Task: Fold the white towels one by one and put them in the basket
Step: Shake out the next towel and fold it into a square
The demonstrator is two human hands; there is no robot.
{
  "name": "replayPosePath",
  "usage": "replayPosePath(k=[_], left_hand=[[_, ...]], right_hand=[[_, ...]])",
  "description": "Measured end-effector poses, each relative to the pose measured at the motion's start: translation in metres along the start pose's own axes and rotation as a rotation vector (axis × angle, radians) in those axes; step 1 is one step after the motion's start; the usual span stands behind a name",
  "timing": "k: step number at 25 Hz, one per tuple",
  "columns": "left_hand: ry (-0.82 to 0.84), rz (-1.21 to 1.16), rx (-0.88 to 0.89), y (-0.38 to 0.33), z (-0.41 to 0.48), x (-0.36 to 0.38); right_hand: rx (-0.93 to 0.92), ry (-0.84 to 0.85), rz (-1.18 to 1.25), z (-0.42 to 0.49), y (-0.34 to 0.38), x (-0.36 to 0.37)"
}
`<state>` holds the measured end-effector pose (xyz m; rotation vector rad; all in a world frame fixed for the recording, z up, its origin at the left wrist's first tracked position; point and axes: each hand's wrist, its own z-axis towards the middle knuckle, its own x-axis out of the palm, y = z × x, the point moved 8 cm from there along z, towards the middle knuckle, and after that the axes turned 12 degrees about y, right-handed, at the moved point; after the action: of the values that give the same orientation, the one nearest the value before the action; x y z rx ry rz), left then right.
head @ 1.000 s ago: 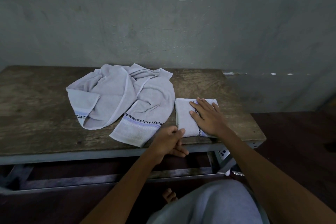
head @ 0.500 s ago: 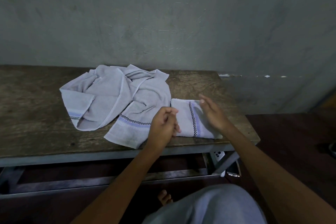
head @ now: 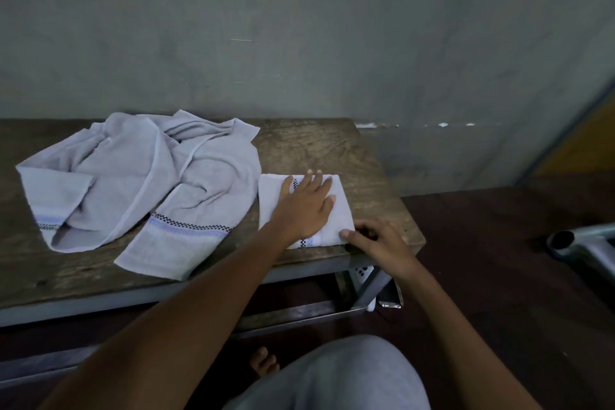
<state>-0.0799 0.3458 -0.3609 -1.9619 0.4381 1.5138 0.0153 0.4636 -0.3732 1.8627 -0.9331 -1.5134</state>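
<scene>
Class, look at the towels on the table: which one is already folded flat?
The folded towel at the right, pressed under the left hand. It is a neat rectangle; the other towels lie crumpled in a heap beside it.

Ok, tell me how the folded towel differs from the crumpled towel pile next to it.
The folded towel is a small flat rectangle; the crumpled towel pile sprawls wide and wrinkled. The left hand rests on the folded towel; no hand touches the pile. Both are white with a blue and checked band, on the table.
</scene>
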Motion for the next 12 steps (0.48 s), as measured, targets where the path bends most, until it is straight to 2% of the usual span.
replayPosePath(k=[3,8,12], left_hand=[[-0.025,-0.053,-0.006,0.001,-0.0014,-0.0004],[-0.045,-0.069,-0.042,0.0016,0.0002,-0.0005],[-0.059,-0.089,-0.041,0.0034,0.0031,-0.0007]], right_hand=[[0.007,0.049,0.127,0.0044,-0.0026,0.0029],[0.092,0.16,0.113,0.0038,0.0004,0.0107],[0.102,0.105,0.142,0.006,-0.0037,0.0079]])
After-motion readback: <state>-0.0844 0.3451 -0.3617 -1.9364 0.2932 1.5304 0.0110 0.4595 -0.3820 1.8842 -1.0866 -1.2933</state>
